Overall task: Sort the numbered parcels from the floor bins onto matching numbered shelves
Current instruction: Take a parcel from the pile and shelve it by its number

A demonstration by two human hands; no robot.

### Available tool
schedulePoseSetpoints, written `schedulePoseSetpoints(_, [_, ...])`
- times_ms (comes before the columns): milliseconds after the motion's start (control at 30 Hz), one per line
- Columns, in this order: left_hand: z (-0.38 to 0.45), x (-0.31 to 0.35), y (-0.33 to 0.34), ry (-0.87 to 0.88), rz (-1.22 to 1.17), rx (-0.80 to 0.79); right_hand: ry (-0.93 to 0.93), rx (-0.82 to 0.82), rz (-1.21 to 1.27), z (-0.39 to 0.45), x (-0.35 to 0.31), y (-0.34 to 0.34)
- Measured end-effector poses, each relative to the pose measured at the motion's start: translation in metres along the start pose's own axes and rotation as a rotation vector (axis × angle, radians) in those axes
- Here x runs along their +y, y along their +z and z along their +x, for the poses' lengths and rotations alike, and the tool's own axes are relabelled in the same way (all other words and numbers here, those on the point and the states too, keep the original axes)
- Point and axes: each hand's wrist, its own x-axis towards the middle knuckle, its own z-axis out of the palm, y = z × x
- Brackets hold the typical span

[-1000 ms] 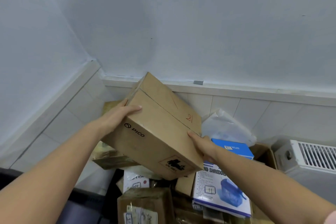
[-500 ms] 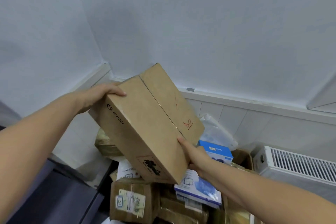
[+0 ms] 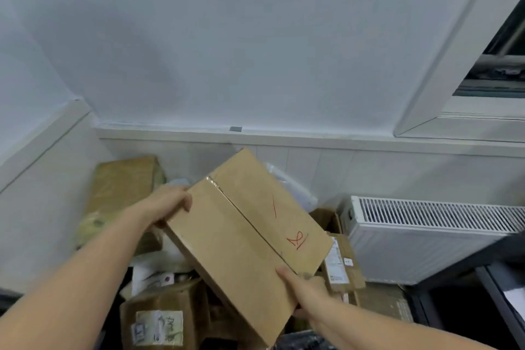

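I hold a large brown cardboard box (image 3: 244, 239) tilted in the air above a heap of parcels. A taped seam runs across its top face, and a red handwritten number sits near its right edge. My left hand (image 3: 167, 204) grips the box's upper left corner, fingers curled over the edge. My right hand (image 3: 305, 293) grips the lower right corner, thumb on top and fingers underneath. The box's underside is hidden.
Below lie several parcels: a brown box with a white label (image 3: 159, 321), a wrapped parcel (image 3: 122, 187) in the left corner, and a labelled box (image 3: 341, 261) at right. A white radiator (image 3: 426, 233) stands against the wall. A dark shelf frame (image 3: 494, 287) is at lower right.
The box has turned so its top face shows and the side with the printed logo is out of sight. The view has swung right, bringing in the radiator and a window frame.
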Motion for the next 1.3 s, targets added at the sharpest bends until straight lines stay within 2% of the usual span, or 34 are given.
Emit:
schedulePoseSetpoints(100, [0.026,-0.008,0.02,0.025,0.085,0.041,0.035,0.033,-0.072,0.005,0.009,-0.004])
schedulePoseSetpoints(233, [0.06,-0.021,0.035,0.024,0.396,0.101,-0.017,0.021,-0.263,0.008,-0.011,-0.013])
schedulePoseSetpoints(400, [0.066,-0.011,0.057,0.073,0.573,0.194,-0.055,-0.021,-0.709,-0.013,-0.044,-0.037])
schedulePoseSetpoints(500, [0.056,-0.002,0.068,0.095,0.693,0.227,-0.212,0.072,-1.035,-0.024,-0.065,-0.051])
schedulePoseSetpoints(567, [0.045,0.003,0.075,0.138,0.735,0.256,-0.329,0.223,-1.261,-0.03,-0.081,-0.056])
schedulePoseSetpoints(667, [0.019,0.007,0.09,0.151,0.831,0.261,-0.497,0.369,-1.373,-0.019,-0.108,-0.062])
schedulePoseSetpoints(733, [0.004,0.003,0.102,0.094,0.769,0.22,-0.557,0.321,-1.307,-0.004,-0.12,-0.066])
schedulePoseSetpoints(800, [-0.009,-0.006,0.115,0.043,0.64,0.236,-0.57,0.193,-1.206,0.011,-0.13,-0.066])
schedulePoseSetpoints(933, [-0.035,-0.018,0.138,-0.061,0.422,0.324,-0.541,-0.073,-1.061,0.03,-0.137,-0.059])
schedulePoseSetpoints(1033, [-0.055,-0.027,0.162,-0.226,0.141,0.443,-0.517,-0.242,-0.979,0.046,-0.13,-0.057])
schedulePoseSetpoints(1167, [-0.077,-0.028,0.204,-0.298,-0.337,0.488,-0.597,-0.326,-0.96,0.061,-0.128,-0.062])
schedulePoseSetpoints(1300, [-0.085,-0.015,0.214,-0.302,-0.427,0.528,-0.618,-0.359,-1.002,0.063,-0.129,-0.061])
